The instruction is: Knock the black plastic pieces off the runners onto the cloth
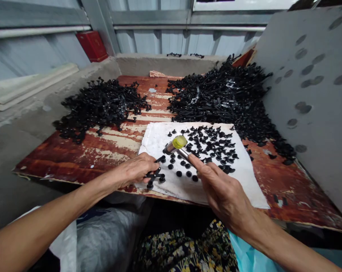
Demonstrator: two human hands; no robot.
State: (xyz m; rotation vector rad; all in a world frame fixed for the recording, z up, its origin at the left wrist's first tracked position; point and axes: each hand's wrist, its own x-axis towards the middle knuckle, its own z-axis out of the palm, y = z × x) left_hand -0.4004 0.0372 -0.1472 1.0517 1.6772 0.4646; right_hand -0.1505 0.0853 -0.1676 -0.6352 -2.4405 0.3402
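Observation:
My left hand [138, 168] is closed on a black branched part [155, 175] with round ends, held at the left edge of a white cloth [230, 189]. My right hand [220, 185] grips the metal handle of a small hammer [184, 153], index finger stretched along it. The hammer's yellow-green face [179, 142] points up, and its head is over the cloth beside the held part. Several small black round-based pieces [203, 138] are scattered on the cloth, some close to the hammer.
On the worn red-brown table [111, 151] lie a pile of black parts [99, 105] at the left and a larger pile [222, 94] at the right. A grey panel [315, 113] stands along the right side. A red box [92, 46] sits on the back-left ledge.

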